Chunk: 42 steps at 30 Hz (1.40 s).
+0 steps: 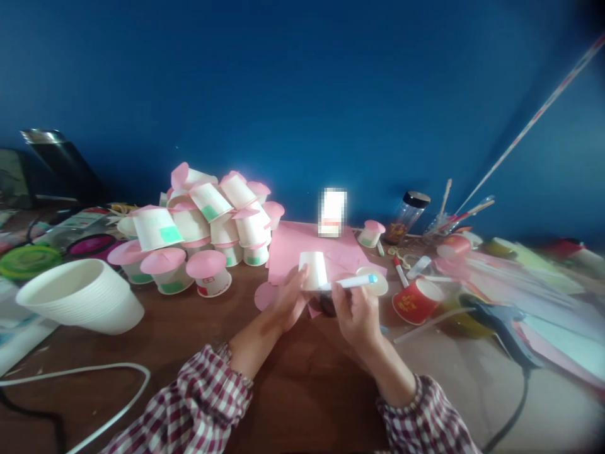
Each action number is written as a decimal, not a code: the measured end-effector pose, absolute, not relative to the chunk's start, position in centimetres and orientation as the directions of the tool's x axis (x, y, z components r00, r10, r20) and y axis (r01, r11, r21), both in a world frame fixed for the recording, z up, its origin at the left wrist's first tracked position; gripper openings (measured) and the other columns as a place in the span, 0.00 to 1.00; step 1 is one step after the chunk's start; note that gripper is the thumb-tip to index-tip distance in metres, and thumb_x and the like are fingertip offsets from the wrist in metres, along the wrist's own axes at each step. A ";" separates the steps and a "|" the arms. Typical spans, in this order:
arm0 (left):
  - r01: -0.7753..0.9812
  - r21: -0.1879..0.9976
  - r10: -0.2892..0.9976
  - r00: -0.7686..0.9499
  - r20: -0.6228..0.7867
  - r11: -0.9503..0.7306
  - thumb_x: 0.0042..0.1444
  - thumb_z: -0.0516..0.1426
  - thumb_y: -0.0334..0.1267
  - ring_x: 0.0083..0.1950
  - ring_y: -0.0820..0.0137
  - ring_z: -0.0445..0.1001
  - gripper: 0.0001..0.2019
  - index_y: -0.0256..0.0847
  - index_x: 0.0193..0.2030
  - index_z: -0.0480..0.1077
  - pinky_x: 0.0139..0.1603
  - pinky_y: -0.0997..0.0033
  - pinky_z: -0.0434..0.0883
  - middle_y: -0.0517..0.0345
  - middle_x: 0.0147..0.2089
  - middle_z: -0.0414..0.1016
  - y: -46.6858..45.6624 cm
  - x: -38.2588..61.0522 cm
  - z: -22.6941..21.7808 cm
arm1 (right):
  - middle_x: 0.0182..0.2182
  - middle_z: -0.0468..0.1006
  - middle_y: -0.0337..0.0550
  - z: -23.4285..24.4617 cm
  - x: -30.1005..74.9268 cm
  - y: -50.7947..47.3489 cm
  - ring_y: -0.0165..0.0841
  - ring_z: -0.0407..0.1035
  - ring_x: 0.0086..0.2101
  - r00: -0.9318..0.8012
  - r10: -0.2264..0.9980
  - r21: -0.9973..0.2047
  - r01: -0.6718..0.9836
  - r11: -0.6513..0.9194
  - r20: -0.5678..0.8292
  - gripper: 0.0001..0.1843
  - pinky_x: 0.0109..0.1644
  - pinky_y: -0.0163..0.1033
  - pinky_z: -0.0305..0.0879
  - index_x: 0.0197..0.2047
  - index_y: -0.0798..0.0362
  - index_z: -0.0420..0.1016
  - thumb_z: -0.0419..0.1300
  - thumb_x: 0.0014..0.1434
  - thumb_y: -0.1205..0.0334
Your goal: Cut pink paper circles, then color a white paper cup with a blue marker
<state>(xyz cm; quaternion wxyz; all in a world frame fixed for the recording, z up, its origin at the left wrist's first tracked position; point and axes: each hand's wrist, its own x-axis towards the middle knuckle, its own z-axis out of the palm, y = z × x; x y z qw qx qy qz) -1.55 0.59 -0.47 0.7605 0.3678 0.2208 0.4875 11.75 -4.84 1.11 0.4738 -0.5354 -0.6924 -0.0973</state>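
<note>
My left hand (292, 301) is closed round the side of a white paper cup (312, 270), held upside down over the middle of the table. In my right hand (358, 314) is a white marker pen (353, 282) with a light blue end, pointing left at the cup. Its tip is close to the cup's right side; whether it touches I cannot tell. Beneath and behind them lies pink paper (288, 246). A pink paper disc (265, 295) rests just left of my left hand.
A pile of white cups with pink paper tops (158, 228) fills the left back. Nested white cups (80, 296) lie at left, near a white cable (137, 369). On the right are a red paper cup (418, 301), a glue gun (503, 331) and a lidded jar (409, 217).
</note>
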 end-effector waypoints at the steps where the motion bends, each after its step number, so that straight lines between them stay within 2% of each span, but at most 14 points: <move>1: -0.583 0.771 0.902 0.430 0.027 0.255 0.56 0.54 0.49 0.31 0.69 0.69 0.15 0.37 0.38 0.70 0.34 0.67 0.68 0.54 0.32 0.69 0.6 -1.5 -0.5 | 0.22 0.74 0.44 1.1 11.8 -4.9 0.34 0.71 0.25 0.036 0.657 -0.392 0.826 0.405 0.753 0.09 0.31 0.37 0.67 0.35 0.55 0.72 0.53 0.62 0.61; 5: -0.608 0.744 0.897 0.441 0.028 0.275 0.56 0.55 0.46 0.38 0.66 0.71 0.14 0.38 0.40 0.71 0.41 0.65 0.69 0.50 0.38 0.72 0.7 -1.5 -0.6 | 0.24 0.76 0.43 1.3 11.8 -4.9 0.33 0.71 0.24 0.113 0.683 -0.500 0.767 0.402 0.722 0.09 0.30 0.36 0.68 0.35 0.54 0.73 0.53 0.62 0.62; 8: -0.616 0.729 0.883 0.467 0.032 0.300 0.56 0.55 0.45 0.42 0.63 0.72 0.15 0.36 0.44 0.70 0.45 0.63 0.69 0.48 0.42 0.73 0.6 -1.4 -0.6 | 0.27 0.77 0.43 1.5 11.9 -4.9 0.32 0.72 0.27 0.142 0.680 -0.534 0.739 0.411 0.720 0.09 0.31 0.35 0.69 0.36 0.54 0.73 0.53 0.62 0.63; 22: -0.616 0.727 0.878 0.477 0.038 0.303 0.57 0.54 0.44 0.45 0.63 0.72 0.15 0.34 0.46 0.70 0.48 0.62 0.68 0.47 0.43 0.75 0.3 -1.4 -0.2 | 0.30 0.77 0.44 1.8 11.7 -4.9 0.32 0.72 0.28 0.105 0.691 -0.514 0.749 0.418 0.715 0.10 0.32 0.35 0.69 0.39 0.54 0.73 0.51 0.63 0.61; 31: -0.618 0.722 0.877 0.479 0.030 0.313 0.57 0.55 0.44 0.45 0.63 0.73 0.15 0.35 0.45 0.71 0.48 0.61 0.67 0.48 0.42 0.75 0.3 -1.4 -0.1 | 0.23 0.76 0.43 1.4 11.8 -4.8 0.34 0.72 0.26 0.102 0.698 -0.487 0.787 0.379 0.709 0.11 0.33 0.37 0.69 0.36 0.54 0.74 0.52 0.63 0.59; 36: -0.616 0.728 0.880 0.473 0.036 0.301 0.57 0.55 0.44 0.45 0.62 0.73 0.15 0.35 0.45 0.71 0.48 0.61 0.68 0.48 0.42 0.75 0.3 -1.4 -0.1 | 0.25 0.77 0.43 1.6 11.8 -4.8 0.33 0.71 0.26 0.096 0.688 -0.474 0.792 0.385 0.719 0.11 0.32 0.36 0.69 0.39 0.54 0.74 0.52 0.63 0.60; 42: -0.632 0.711 0.883 0.468 0.032 0.309 0.56 0.56 0.44 0.47 0.61 0.73 0.16 0.35 0.46 0.70 0.49 0.60 0.68 0.45 0.46 0.74 0.3 -1.4 -0.1 | 0.25 0.77 0.42 1.7 11.9 -4.8 0.32 0.71 0.25 0.119 0.669 -0.484 0.783 0.391 0.734 0.10 0.30 0.35 0.68 0.37 0.54 0.73 0.52 0.63 0.60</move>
